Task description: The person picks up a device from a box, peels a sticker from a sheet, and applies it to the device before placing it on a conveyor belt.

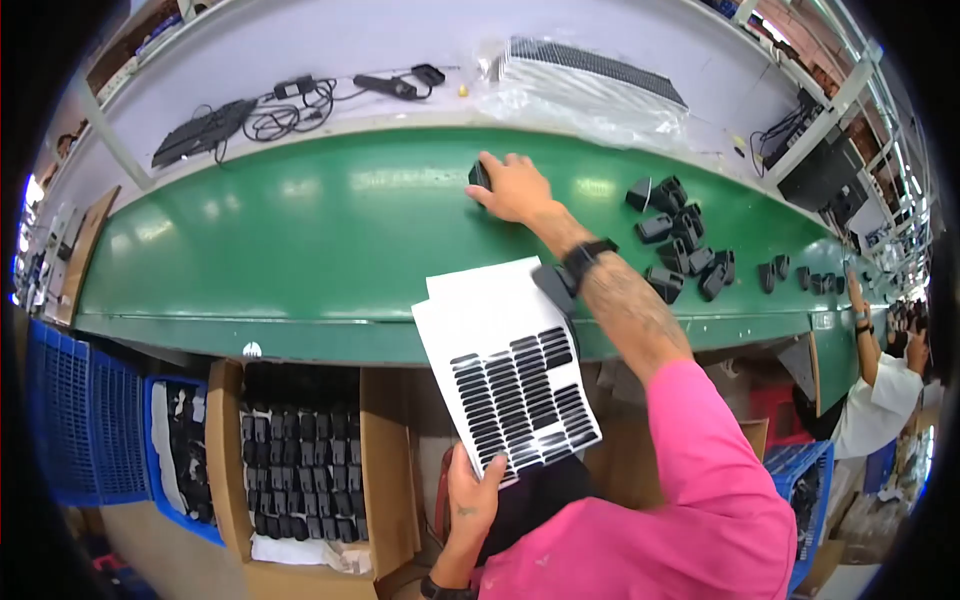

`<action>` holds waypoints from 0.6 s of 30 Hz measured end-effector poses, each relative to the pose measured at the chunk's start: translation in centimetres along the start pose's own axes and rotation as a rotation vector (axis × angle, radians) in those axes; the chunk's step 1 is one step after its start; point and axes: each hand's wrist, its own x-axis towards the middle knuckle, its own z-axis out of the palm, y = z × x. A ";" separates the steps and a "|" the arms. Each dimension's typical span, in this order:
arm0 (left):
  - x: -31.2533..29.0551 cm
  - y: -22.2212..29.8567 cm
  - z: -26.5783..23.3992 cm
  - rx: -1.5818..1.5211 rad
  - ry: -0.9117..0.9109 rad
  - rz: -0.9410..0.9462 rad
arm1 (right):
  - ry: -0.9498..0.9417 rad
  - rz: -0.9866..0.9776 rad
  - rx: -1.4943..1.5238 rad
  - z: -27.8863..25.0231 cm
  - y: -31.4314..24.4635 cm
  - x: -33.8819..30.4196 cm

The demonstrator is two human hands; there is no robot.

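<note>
My left hand [472,497] grips the lower edge of a white sheet [437,335] carrying rows of black oblong stickers [520,395], with a few gaps in the rows. The sheet lies tilted over the near edge of the green work surface [250,230]. Farther out, my right hand [515,188] has its fingers around a small black plastic housing [480,177] on that surface. Beneath my right wrist, by the sheet's upper right corner, is a dark piece [553,288] whose kind I cannot make out. Several black plastic housings [685,228] lie loosely grouped to the right.
Below the bench at left stands a cardboard box [390,470] with rows of black housings, beside blue crates [110,420]. Behind the green surface lie cables [290,120] and a plastic-wrapped stack [590,85]. Another person's hand [857,290] is at the far right.
</note>
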 end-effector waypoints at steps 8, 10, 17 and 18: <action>1.0 -0.3 0.0 0.625 0.002 0.152 | -0.011 0.156 0.809 -2.8 2.6 -6.1; 0.8 -0.3 -0.7 0.770 0.121 0.221 | -0.182 0.269 1.376 -4.3 1.2 -11.5; -1.5 2.0 2.7 0.501 0.143 0.553 | -0.585 0.368 1.988 -5.4 -2.7 -31.9; -0.6 2.3 4.1 0.328 0.035 0.531 | -0.495 0.332 1.851 -4.3 -3.2 -34.0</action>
